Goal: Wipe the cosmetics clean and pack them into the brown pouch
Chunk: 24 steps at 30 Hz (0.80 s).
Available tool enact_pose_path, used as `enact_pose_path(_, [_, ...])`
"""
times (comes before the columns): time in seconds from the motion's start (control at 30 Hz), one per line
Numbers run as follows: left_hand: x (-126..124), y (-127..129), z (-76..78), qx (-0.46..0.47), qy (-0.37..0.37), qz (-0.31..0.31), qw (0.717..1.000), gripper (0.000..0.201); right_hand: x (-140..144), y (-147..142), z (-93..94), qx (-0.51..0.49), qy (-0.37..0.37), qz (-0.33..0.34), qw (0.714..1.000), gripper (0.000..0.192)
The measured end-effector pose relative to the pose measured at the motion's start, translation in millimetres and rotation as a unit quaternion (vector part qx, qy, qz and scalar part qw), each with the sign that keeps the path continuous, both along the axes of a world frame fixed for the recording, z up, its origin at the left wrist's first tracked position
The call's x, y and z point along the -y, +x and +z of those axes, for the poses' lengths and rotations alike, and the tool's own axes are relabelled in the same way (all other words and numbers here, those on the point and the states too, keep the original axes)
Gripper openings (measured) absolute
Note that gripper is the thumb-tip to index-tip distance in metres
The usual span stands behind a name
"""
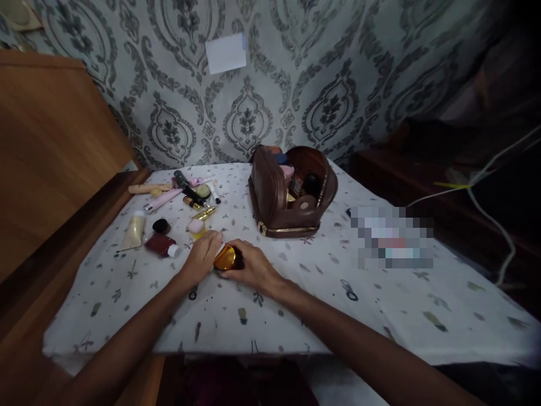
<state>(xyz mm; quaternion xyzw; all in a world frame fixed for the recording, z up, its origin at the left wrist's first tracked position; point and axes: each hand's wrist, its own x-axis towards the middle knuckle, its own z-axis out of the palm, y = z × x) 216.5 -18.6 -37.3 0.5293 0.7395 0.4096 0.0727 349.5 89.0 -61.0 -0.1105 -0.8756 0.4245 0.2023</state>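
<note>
Both hands low over the near middle of the table [380,316], meeting around a small jar [227,258] with a gold lid. Left hand [202,256] laid against the jar's left side, fingers curved over its top edge. Right hand [250,268] wrapped around the right side, thumb along the near face. Jar grasped between the two, resting on or just above the white patterned cloth; contact with the cloth cannot be told.

Just behind the left hand, a pink-capped pot [196,226]. Further left, a dark red bottle [161,245] lying on its side, a black cap [161,226] and a pale tube [134,230]. Behind these, a loose cluster: pink tube [163,200], black stick [188,187], gold stick [204,213], round green compact [203,191].

Brown pouch [274,197] standing open behind the right hand, well apart from it, small items packed inside, gold zip along its base. Blurred patch to the right of the pouch, contents unreadable. Wooden panel [54,146] at left, patterned wallpaper [329,67] behind, white cable [490,192] at far right.
</note>
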Motion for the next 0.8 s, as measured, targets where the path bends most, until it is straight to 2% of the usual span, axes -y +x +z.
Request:
enact_pose_path(0.2, [2.6,1.7,-3.3,-0.076,0.015,0.028,0.997,0.028,0.1,-2.6,-2.3,-0.018,-0.015,-0.005,1.0,0.06])
enact_pose_path(0.3, [5.9,6.2,-1.3,-0.087,0.047,0.015,0.995,0.017,-1.3,-3.9,-4.6,-0.03,-0.024,-0.009,0.999,0.062])
enact_pose_path(0.37, [8.0,8.9,0.6,-0.106,0.068,-0.009,0.992,0.015,-2.2,-4.2,-5.1,-0.032,-0.022,-0.015,0.999,0.059])
enact_pose_path(0.5, [10.7,11.0,2.8,-0.158,0.096,-0.074,0.98,0.017,-2.9,-3.3,-3.1,-0.034,-0.011,-0.014,0.999,0.038])
enact_pose_path(0.67, [13.1,8.2,5.7,-0.169,0.123,-0.141,0.968,0.018,-2.6,-2.4,-0.5,-0.037,-0.015,-0.017,0.999,0.027])
enact_pose_path(0.8, [14.6,6.1,11.4,-0.168,0.121,-0.196,0.959,0.019,-5.7,-3.4,-2.4,-0.045,-0.063,-0.019,0.997,0.024])
